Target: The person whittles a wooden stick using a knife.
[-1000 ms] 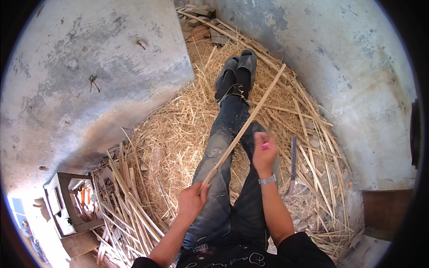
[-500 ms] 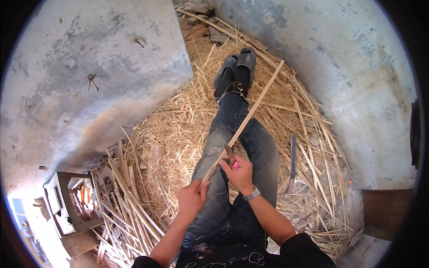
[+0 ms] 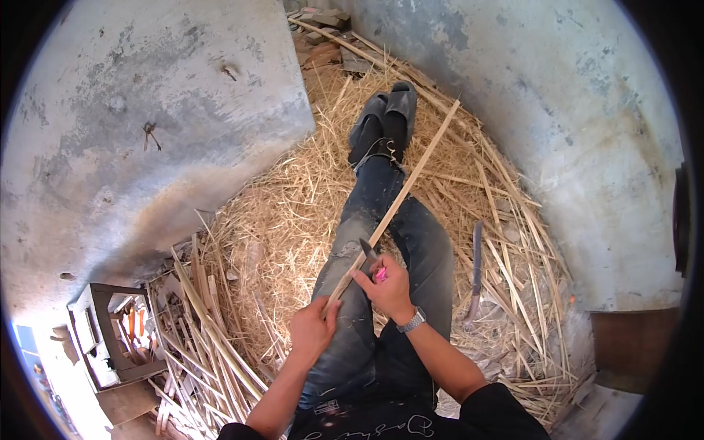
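Note:
A long pale wooden strip (image 3: 415,176) lies slantwise over my outstretched legs, its far end beyond my knees to the right. My left hand (image 3: 313,327) is closed around the strip's near end. In my right hand (image 3: 389,288) is a knife (image 3: 368,251) with a short dark blade and something pink at its handle. The blade touches or nearly touches the strip, a little above my left hand. My right thumb rests at the strip's edge.
Shavings (image 3: 275,213) cover the floor around my legs. A long curved blade tool (image 3: 477,268) lies right of my knee. Split strips (image 3: 213,323) are heaped at the left, beside a metal frame (image 3: 121,337). Walls (image 3: 572,147) rise on both sides.
My right hand, blurred and away from the strip at first, has come left to it with the knife. My left hand has kept its hold on the strip.

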Demonstrator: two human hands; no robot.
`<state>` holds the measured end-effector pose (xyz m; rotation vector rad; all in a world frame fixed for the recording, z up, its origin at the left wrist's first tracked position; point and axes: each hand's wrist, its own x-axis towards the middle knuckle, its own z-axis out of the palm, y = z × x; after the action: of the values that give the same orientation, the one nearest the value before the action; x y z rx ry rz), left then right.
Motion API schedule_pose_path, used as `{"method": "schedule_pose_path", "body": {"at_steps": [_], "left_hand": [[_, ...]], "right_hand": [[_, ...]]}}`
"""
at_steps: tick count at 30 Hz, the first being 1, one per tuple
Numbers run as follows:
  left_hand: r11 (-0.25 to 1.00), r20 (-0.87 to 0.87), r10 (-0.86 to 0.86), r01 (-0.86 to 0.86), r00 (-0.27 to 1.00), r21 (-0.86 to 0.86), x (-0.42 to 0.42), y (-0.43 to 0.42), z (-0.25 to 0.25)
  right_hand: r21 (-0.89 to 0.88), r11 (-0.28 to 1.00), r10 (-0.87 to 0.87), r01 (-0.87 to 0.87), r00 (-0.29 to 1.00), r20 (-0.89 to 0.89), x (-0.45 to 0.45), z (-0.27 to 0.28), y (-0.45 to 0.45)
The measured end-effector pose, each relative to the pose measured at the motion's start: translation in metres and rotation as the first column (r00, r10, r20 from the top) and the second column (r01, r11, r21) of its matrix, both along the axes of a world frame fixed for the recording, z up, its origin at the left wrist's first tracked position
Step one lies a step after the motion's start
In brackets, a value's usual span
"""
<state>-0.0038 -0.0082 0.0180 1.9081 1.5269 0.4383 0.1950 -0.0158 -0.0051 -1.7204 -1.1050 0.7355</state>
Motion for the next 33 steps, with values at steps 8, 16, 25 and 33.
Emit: {"method": "schedule_pose_path", "body": {"at_steps": [8,16,25,33], "left_hand": [[0.998,-0.045,-0.057,0.058,0.997,0.038,-0.009,-0.004,-0.003],[0.982,-0.07,-0.04,0.052,0.997,0.179,-0.051,-0.023,-0.002],[0.947,-0.195,-0.134,0.183,0.972,0.263,-0.113,-0.033,-0.015],[0.925,-0.177,-0.134,0.187,0.975,0.332,-0.103,-0.031,-0.02]], "right_hand": [[-0.021,0.997,-0.08,0.081,0.997,0.017,0.018,-0.015,0.02],[0.026,0.96,-0.279,0.277,0.957,0.082,0.06,-0.021,0.05],[0.079,0.945,-0.323,0.317,0.87,0.373,0.132,-0.052,0.073],[0.039,0.984,-0.176,0.172,0.946,0.273,0.126,-0.049,0.052]]}}
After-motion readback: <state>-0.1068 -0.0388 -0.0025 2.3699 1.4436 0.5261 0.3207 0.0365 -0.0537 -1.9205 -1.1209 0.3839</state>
